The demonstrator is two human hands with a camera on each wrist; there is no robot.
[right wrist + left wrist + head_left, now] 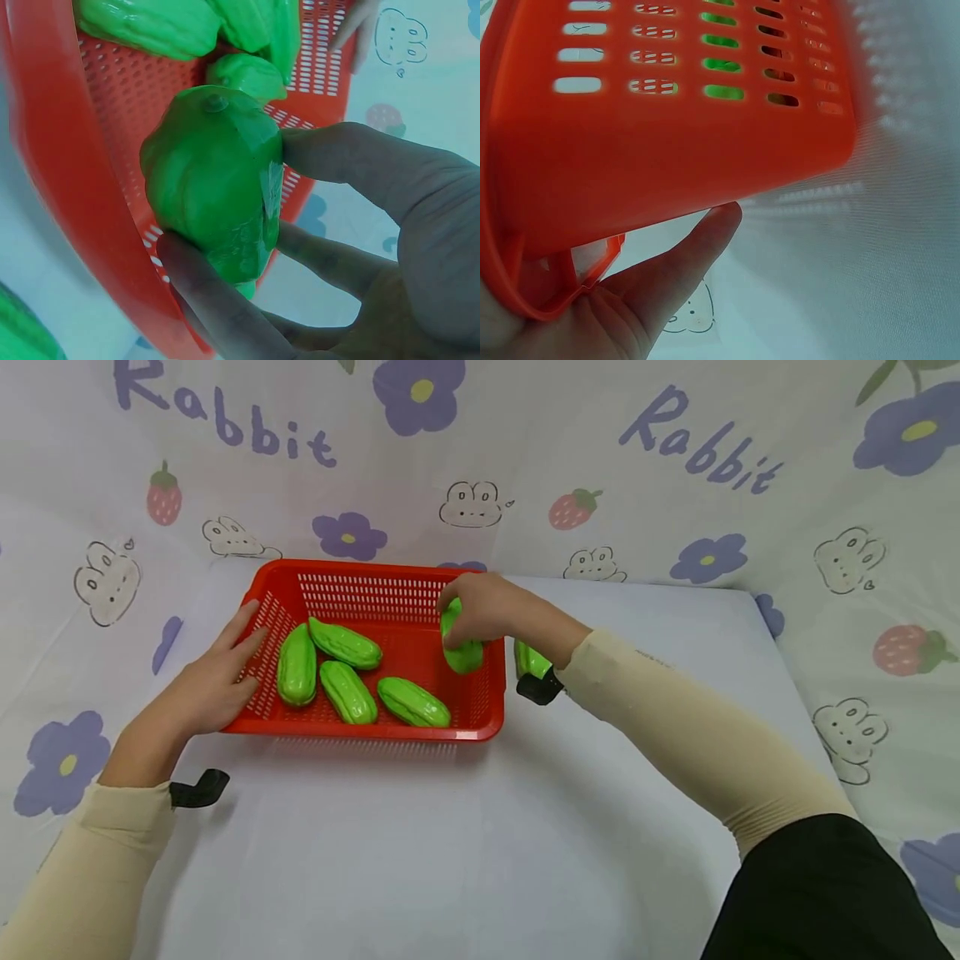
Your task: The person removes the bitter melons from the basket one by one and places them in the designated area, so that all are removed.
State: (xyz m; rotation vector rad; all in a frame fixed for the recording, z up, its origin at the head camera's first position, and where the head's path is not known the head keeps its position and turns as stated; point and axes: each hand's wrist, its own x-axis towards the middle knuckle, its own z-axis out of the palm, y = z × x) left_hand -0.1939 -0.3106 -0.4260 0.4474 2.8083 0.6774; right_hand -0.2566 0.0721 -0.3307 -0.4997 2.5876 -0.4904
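Observation:
My right hand (487, 606) grips a green bitter melon (462, 647) above the right end of a red plastic basket (491, 727). In the right wrist view, thumb and fingers go round the bitter melon (214, 180), which has a glossy, ridged skin. Several more bitter melons lie in the basket, among them one (412, 702) near the front and one (297, 666) at the left. My left hand (210, 689) holds the basket's left end, some fingers over the rim. In the left wrist view, one finger (705, 232) lies along the outside of its slotted wall (667, 157).
Another bitter melon (531, 658) lies to the right of the basket, partly hidden behind my right wrist. The basket stands on a white table (450, 843). Behind it hangs a cloth (525, 460) printed with rabbits, flowers and strawberries.

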